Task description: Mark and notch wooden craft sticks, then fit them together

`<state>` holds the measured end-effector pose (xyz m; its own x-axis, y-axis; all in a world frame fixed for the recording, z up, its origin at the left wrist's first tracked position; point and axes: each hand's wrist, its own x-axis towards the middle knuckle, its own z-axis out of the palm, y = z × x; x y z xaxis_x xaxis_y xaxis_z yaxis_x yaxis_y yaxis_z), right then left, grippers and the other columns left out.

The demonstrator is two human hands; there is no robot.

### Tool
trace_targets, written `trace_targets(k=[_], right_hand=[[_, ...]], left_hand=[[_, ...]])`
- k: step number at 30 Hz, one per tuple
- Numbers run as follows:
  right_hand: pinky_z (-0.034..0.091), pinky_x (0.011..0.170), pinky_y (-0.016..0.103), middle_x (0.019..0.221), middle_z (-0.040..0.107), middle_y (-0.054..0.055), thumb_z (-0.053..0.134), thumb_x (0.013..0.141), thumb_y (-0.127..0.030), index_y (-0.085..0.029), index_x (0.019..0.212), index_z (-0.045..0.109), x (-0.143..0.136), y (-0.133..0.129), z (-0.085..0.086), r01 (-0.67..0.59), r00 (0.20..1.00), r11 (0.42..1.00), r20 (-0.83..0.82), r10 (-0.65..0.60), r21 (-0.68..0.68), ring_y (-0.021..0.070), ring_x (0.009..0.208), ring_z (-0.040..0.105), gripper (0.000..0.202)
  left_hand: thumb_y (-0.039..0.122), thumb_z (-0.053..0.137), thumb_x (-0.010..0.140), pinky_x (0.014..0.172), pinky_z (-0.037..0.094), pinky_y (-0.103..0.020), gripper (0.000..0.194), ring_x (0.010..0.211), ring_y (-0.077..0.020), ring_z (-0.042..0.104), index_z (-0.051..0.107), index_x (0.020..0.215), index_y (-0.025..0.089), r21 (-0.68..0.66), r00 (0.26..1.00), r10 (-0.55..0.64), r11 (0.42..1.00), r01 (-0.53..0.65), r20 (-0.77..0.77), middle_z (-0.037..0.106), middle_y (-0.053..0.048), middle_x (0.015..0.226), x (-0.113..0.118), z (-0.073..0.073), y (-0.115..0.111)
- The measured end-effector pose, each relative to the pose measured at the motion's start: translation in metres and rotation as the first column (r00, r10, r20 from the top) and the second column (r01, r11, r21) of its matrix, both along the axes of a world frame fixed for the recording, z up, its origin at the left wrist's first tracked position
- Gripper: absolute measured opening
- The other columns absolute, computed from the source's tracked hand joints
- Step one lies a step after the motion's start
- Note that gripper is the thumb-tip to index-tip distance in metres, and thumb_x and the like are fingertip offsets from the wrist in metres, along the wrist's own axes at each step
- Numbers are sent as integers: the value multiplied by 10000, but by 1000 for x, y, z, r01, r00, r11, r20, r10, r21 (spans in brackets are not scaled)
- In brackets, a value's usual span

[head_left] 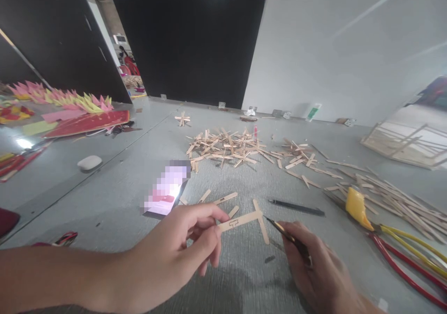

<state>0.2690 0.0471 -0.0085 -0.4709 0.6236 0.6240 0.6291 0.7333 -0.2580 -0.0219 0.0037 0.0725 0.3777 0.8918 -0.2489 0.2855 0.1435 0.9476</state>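
Between the thumb and fingers of my left hand [195, 239] is a flat wooden craft stick [240, 221], with a small T-like outline marked near my fingertips. Its far end meets a second craft stick [263, 232] crosswise; I cannot tell whether the two are joined. My right hand [314, 262] is closed round a slim dark pen-like tool [284, 230], its pointed tip close to where the sticks cross. Several loose sticks [225, 198] lie just beyond my left hand. A black pen-like tool [296, 207] rests on the floor ahead of my right hand.
A phone [165, 188] with a lit screen lies left of centre. Piled craft sticks [226, 146] spread behind. At right are red-and-yellow-handled cutters [380, 253], long wooden strips [394, 193] and a stick frame [401, 144]. A white mouse-shaped object [89, 163] sits left.
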Motion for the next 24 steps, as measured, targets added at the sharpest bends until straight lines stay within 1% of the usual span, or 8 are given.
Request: trace_targets(k=[5, 8, 11, 15, 17, 20, 22, 24], right_hand=[[546, 537, 194, 770, 686, -11, 383, 1065, -195, -233, 1201, 507, -1, 1, 0, -17, 1000, 1000, 0, 17, -12, 115, 531, 661, 188], [534, 519, 186, 805, 708, 10, 377, 1071, -204, -229, 1187, 510, -1, 1, 1, -18, 1000, 1000, 1, 18, -6, 115, 553, 680, 178], [545, 542, 193, 839, 726, 31, 374, 1078, -218, -227, 1180, 514, 0, 1, -1, -11, 1000, 1000, 7, 11, -1, 127, 612, 715, 173], [535, 534, 205, 830, 721, 24, 372, 1086, -232, -231, 1190, 516, 0, 1, -2, -10, 1000, 1000, 12, 10, -6, 128, 592, 700, 178], [528, 528, 210, 832, 720, 23, 366, 1089, -227, -231, 1189, 522, 0, 2, -2, -17, 1000, 1000, 18, 17, -8, 127, 584, 689, 186], [542, 565, 225, 884, 733, 31, 376, 1088, -209, -223, 1211, 532, 0, 2, -2, -103, 993, 994, 56, 105, -42, 127, 618, 693, 199], [554, 597, 240, 925, 738, 34, 389, 1087, -196, -216, 1281, 530, 1, 2, -3, -198, 973, 975, 101, 209, -104, 130, 652, 702, 240], [557, 607, 253, 937, 736, 34, 402, 1088, -194, -208, 1358, 515, 2, 1, -5, -270, 947, 949, 136, 292, -161, 135, 673, 707, 293]], left_hand=[[483, 428, 1096, 708, 499, -285, 312, 745, -138, 601, 538, 1231, 225, 16, 1000, 10, 1000, -10, 15, 624, 22, 841, -1, -6, -1], [458, 429, 1099, 708, 499, -282, 291, 739, -134, 602, 542, 1240, 231, 20, 1000, 1, 1000, -2, 12, 625, 26, 839, -2, -8, 0], [443, 421, 1100, 706, 501, -273, 277, 730, -130, 596, 553, 1224, 232, 28, 1000, -5, 1000, 5, 1, 625, 30, 829, -1, -6, 1], [399, 412, 1099, 677, 480, -250, 256, 719, -125, 583, 598, 1144, 229, 34, 997, -33, 999, 36, -72, 621, 35, 795, 0, -1, 5], [374, 395, 1096, 652, 458, -245, 278, 704, -125, 574, 621, 1056, 216, 60, 985, -53, 996, 63, -162, 615, 31, 769, 0, -2, 11], [308, 432, 1061, 586, 407, -246, 299, 601, -108, 527, 613, 861, 179, 46, 923, -151, 983, 179, -354, 627, 20, 712, -2, -11, 24], [311, 462, 1045, 520, 384, -237, 288, 541, -105, 510, 607, 842, 169, -31, 892, -241, 968, 248, -383, 642, 10, 687, -3, -18, 33], [305, 469, 1044, 516, 402, -228, 271, 543, -109, 533, 615, 863, 165, -54, 885, -267, 962, 267, -381, 657, 5, 689, -4, -24, 38]])
